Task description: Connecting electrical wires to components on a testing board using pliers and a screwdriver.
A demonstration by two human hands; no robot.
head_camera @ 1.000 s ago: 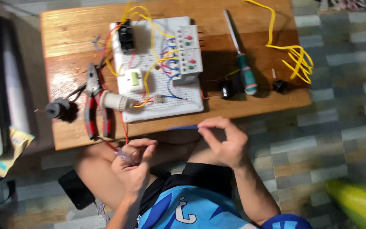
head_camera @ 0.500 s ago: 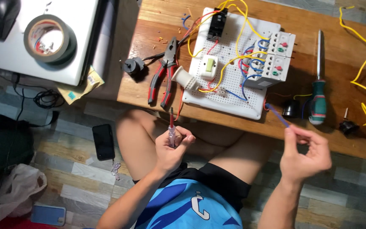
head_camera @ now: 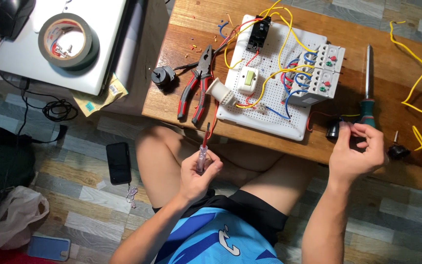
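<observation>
Two bare hands work just off the near edge of a low wooden bench [head_camera: 191, 105]. The left hand [head_camera: 199, 173] is curled shut around a small tester screwdriver [head_camera: 202, 151] with a clear handle and red upper part. Its long axis runs nearly upright in the view, tilted slightly to the right, with the tip pointing away from the person toward the bench edge and the white perforated wiring board [head_camera: 274, 83]. The screwdriver sits above the person's bare knee, near the bench but apart from it.

The right hand [head_camera: 360, 149] hovers at the bench's near edge, well apart from the left, with fingers bent loosely and thumb and forefinger pinched close together beside a small black cylindrical part [head_camera: 333, 129]; whether the fingers actually grip anything cannot be told. A green-handled screwdriver [head_camera: 367, 83] lies just beyond this hand, its shaft pointing away from the person.

On the board, yellow, blue and red wires [head_camera: 282, 54] loop between a black switch [head_camera: 258, 34] and white terminal blocks [head_camera: 321, 73]. Red-handled pliers [head_camera: 197, 85] lie left of the board, handles toward the person. A roll of dark tape [head_camera: 68, 41] rests on a white appliance at the left, and a black phone [head_camera: 118, 162] lies on the floor.
</observation>
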